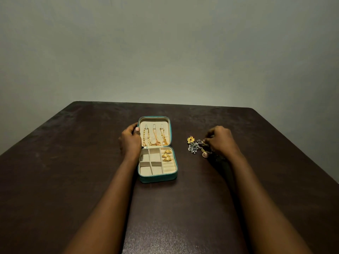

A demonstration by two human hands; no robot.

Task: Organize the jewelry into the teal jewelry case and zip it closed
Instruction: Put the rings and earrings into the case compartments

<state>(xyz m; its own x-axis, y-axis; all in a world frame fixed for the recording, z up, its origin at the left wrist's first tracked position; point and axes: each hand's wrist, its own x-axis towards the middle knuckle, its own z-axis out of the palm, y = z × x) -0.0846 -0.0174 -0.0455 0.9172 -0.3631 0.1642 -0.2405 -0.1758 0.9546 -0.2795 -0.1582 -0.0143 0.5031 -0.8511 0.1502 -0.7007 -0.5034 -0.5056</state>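
Dark table (73,162) holds open teal case (157,178), loose earrings (194,146) beside right hand (221,139).

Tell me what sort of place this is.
Probably a room at home, though little shows: a dark brown table set against a bare grey-green wall, with an open teal jewelry case and loose jewelry on it.

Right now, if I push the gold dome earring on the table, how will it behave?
The gold dome earring looks rounded, so it may roll. It is small, probably light. Silver pieces lie close, so it might snag them.
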